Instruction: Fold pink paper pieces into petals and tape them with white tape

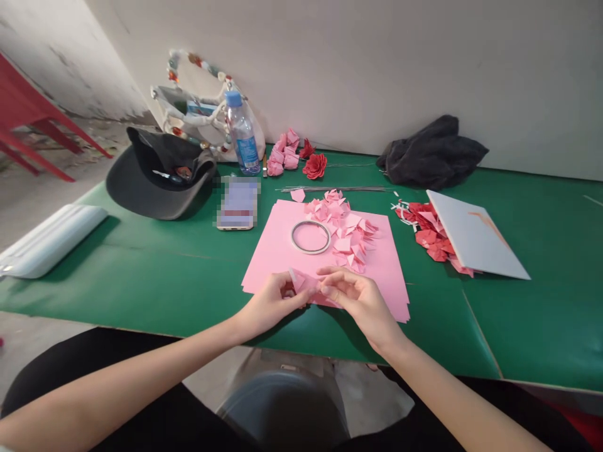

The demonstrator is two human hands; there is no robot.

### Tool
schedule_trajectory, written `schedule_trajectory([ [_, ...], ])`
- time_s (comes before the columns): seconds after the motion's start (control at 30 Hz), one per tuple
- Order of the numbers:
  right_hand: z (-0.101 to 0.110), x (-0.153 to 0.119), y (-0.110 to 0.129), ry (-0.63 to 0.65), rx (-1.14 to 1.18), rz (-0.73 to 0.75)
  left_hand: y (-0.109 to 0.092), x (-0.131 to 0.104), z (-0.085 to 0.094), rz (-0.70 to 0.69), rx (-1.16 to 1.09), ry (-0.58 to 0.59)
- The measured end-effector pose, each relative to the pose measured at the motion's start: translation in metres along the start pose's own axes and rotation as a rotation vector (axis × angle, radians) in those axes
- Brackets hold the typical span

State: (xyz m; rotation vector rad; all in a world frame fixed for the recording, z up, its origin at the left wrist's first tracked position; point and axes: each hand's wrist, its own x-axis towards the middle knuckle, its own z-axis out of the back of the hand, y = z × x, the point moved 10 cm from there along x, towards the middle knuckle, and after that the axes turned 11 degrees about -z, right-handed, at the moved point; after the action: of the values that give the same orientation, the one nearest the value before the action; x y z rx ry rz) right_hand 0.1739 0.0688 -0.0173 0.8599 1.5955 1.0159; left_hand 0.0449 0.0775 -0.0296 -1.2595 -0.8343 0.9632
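Observation:
Between my hands is a small piece of folded pink paper (300, 282), just above the near edge of a stack of pink paper sheets (273, 251). My left hand (273, 302) pinches its left part between thumb and fingers. My right hand (358, 296) has its thumb and fingertips closed at the paper's right end; the fingers partly cover it. A roll of narrow tape (296, 243) lies flat on the sheets beyond my hands. Beside the roll is a heap of cut and curled pink paper petals (343, 245).
On the green table (155, 270) are a phone (238, 204), cap (188, 198), white case (56, 242), water bottle (245, 141) and beaded bag (188, 116). Thin wires (339, 189), paper flowers (315, 166), black cloth (433, 154) and red petals (431, 245) under a white board (480, 235) lie farther off.

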Motion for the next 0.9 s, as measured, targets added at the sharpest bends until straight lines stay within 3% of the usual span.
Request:
schedule_trajectory([
  [0.23,0.002,0.004,-0.018,0.004,0.167,-0.177,0.000,0.000,-0.005,-0.004,-0.095,0.026],
  [0.9,0.009,0.003,-0.018,-0.024,0.158,-0.206,-0.009,0.001,-0.003,-0.040,-0.150,0.012],
])
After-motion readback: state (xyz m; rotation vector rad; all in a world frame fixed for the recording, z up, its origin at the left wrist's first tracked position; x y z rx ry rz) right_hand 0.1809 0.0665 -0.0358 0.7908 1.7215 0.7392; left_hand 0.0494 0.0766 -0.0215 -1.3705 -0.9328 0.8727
